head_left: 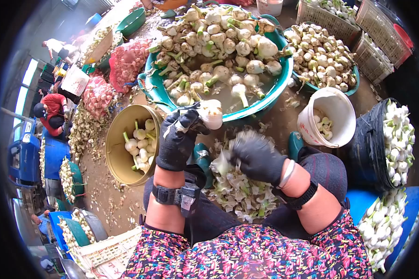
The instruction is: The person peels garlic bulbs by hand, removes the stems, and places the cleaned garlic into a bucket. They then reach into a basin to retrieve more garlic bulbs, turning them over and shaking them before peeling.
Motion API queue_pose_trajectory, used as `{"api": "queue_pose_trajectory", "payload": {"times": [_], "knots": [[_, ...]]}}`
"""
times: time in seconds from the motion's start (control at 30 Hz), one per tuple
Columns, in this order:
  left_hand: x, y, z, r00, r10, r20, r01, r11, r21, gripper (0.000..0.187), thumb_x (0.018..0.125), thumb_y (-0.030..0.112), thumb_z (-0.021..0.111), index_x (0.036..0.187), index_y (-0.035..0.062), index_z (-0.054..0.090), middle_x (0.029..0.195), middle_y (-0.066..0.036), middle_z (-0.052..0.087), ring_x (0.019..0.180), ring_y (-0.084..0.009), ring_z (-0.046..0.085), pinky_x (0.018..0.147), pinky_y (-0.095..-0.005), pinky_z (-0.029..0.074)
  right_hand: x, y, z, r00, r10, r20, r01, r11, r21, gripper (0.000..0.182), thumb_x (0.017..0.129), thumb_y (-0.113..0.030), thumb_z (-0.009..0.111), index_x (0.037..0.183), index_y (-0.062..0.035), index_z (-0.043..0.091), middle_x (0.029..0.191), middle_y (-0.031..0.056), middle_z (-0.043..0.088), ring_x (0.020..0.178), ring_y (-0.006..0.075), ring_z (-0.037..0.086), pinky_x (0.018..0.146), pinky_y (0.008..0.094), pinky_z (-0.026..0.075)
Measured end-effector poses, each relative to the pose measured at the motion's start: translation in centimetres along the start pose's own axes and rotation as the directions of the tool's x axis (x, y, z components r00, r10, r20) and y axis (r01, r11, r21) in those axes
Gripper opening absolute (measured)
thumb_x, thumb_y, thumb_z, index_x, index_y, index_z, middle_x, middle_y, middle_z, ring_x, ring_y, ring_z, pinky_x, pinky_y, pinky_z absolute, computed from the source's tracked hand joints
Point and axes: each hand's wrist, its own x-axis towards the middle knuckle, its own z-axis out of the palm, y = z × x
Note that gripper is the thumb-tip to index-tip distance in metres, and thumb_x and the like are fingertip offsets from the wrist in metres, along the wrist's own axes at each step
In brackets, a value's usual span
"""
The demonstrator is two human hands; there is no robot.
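Observation:
My left hand (179, 135), in a dark glove, is closed round a garlic bulb (211, 114) just in front of the teal tub's near rim. To its right my right hand (256, 156), also gloved, is smeared by motion above a heap of peeled skins (244, 193); its fingers and anything in them cannot be made out. The wide teal tub (258, 111) holds many unpeeled bulbs and some murky water. Left of my left hand, a tan bucket (116, 162) contains several cleaner bulbs (143, 144).
A white bucket (307, 123) with a few bulbs stands at right, beside a black tub (365, 149) of white bulbs. Behind are a basin of bulbs (323, 60) and crates (377, 28). Red net sacks (125, 63) and a person in red (53, 111) are at left.

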Motion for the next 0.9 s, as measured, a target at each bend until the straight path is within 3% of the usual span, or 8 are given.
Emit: {"api": "queue_pose_trajectory", "payload": {"times": [0.03, 0.1, 0.17, 0.23, 0.3, 0.4, 0.63, 0.9], "knots": [[0.2, 0.4, -0.1, 1.000, 0.017, 0.025, -0.018, 0.998, 0.058, 0.026, 0.083, 0.009, 0.054, 0.104, -0.0045, 0.058, 0.091, -0.012, 0.063, 0.081, -0.0230, 0.062, 0.082, -0.0347, 0.050, 0.2, -0.2, 0.1, 0.870, 0.191, 0.455, -0.226, 0.974, 0.022, 0.021, 0.078, -0.017, 0.058, 0.097, -0.0089, 0.061, 0.087, 0.0179, 0.059, 0.083, 0.0359, 0.057, 0.074, 0.0458, 0.044], [-0.2, -0.1, 1.1, 0.996, -0.080, -0.036, 0.067, 0.956, -0.286, 0.025, 0.082, 0.007, 0.053, 0.102, -0.0060, 0.059, 0.098, -0.014, 0.063, 0.087, -0.0240, 0.062, 0.081, -0.0342, 0.051, -1.2, 0.8, 1.7, 0.846, 0.281, 0.454, -0.308, 0.951, -0.015, 0.023, 0.076, -0.019, 0.060, 0.098, -0.0106, 0.062, 0.088, 0.0173, 0.060, 0.085, 0.0344, 0.058, 0.075, 0.0441, 0.046], [-0.3, -0.2, 1.0, 0.993, -0.103, -0.051, 0.101, 0.994, -0.044, 0.022, 0.080, 0.002, 0.054, 0.101, -0.0034, 0.060, 0.103, -0.014, 0.061, 0.093, -0.0248, 0.061, 0.081, -0.0337, 0.051, -0.7, 1.6, 1.0, 0.974, 0.224, 0.038, -0.226, 0.972, 0.059, 0.026, 0.074, -0.021, 0.063, 0.098, -0.0104, 0.061, 0.089, 0.0166, 0.061, 0.083, 0.0339, 0.059, 0.074, 0.0428, 0.047], [0.1, -0.2, 0.9, 0.856, 0.380, 0.350, -0.516, 0.656, 0.551, 0.023, 0.078, -0.005, 0.055, 0.099, 0.0010, 0.062, 0.106, -0.014, 0.061, 0.095, -0.0236, 0.061, 0.081, -0.0321, 0.051, 0.1, 1.5, -1.7, 0.935, 0.341, -0.094, -0.320, 0.929, 0.184, 0.028, 0.076, -0.017, 0.065, 0.101, -0.0076, 0.059, 0.088, 0.0115, 0.062, 0.080, 0.0206, 0.061, 0.075, 0.0317, 0.049], [-0.3, -0.3, 1.0, 0.880, 0.340, 0.331, -0.467, 0.745, 0.477, 0.024, 0.078, -0.007, 0.056, 0.098, 0.0041, 0.064, 0.107, -0.014, 0.061, 0.097, -0.0226, 0.060, 0.085, -0.0322, 0.048, 0.3, 2.1, -0.9, 0.846, 0.498, -0.193, -0.069, 0.461, 0.885, 0.023, 0.074, -0.004, 0.066, 0.097, -0.0058, 0.063, 0.079, 0.0035, 0.062, 0.075, 0.0143, 0.060, 0.071, 0.0285, 0.050], [-0.2, 0.0, 1.9, 0.943, 0.206, 0.262, -0.294, 0.885, 0.362, 0.020, 0.079, -0.005, 0.056, 0.097, 0.0018, 0.064, 0.106, -0.014, 0.061, 0.100, -0.0219, 0.059, 0.089, -0.0331, 0.045, 0.7, 1.0, -2.5, 0.861, 0.504, -0.069, -0.032, 0.189, 0.982, 0.026, 0.075, 0.001, 0.066, 0.101, -0.0040, 0.063, 0.086, -0.0013, 0.061, 0.080, 0.0059, 0.056, 0.073, 0.0234, 0.049], [-0.6, 1.2, 3.0, 0.975, -0.173, 0.137, 0.168, 0.985, 0.043, 0.023, 0.076, 0.003, 0.059, 0.098, -0.0027, 0.063, 0.103, -0.013, 0.064, 0.098, -0.0200, 0.059, 0.089, -0.0316, 0.043, 0.4, 2.3, -2.8, 0.948, 0.310, -0.080, -0.079, 0.469, 0.879, 0.027, 0.070, -0.005, 0.069, 0.097, -0.0054, 0.064, 0.085, 0.0026, 0.062, 0.076, 0.0111, 0.058, 0.070, 0.0263, 0.047], [-1.1, 1.6, 3.6, 0.947, -0.254, 0.195, 0.143, 0.880, 0.454, 0.021, 0.077, 0.007, 0.062, 0.096, -0.0015, 0.064, 0.096, -0.010, 0.065, 0.090, -0.0173, 0.059, 0.082, -0.0307, 0.046, 0.3, 2.4, -3.0, 0.984, 0.163, -0.069, -0.130, 0.929, 0.346, 0.012, 0.063, -0.010, 0.064, 0.072, -0.0050, 0.060, 0.069, 0.0163, 0.057, 0.069, 0.0309, 0.058, 0.062, 0.0394, 0.045]]}}
